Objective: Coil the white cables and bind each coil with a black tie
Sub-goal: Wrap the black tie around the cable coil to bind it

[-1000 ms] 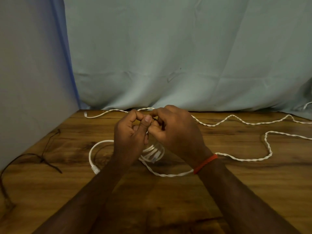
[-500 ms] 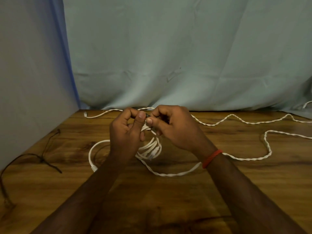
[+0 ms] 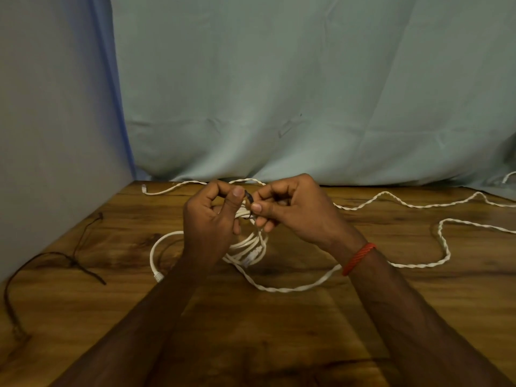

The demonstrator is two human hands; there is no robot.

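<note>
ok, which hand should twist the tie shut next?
Right, probably. The right hand pinches the black tie at its fingertips, just above the white coil. The left hand appears to grip the coil's strands, so it is busy holding the loops together.

I count two hands, left hand (image 3: 212, 222) and right hand (image 3: 298, 216), one white coil (image 3: 248, 247), one black tie (image 3: 248, 197), one red wristband (image 3: 358, 258); loose white cables (image 3: 391, 195) and loose black strands (image 3: 81, 262) cannot be separated for counting.
</note>
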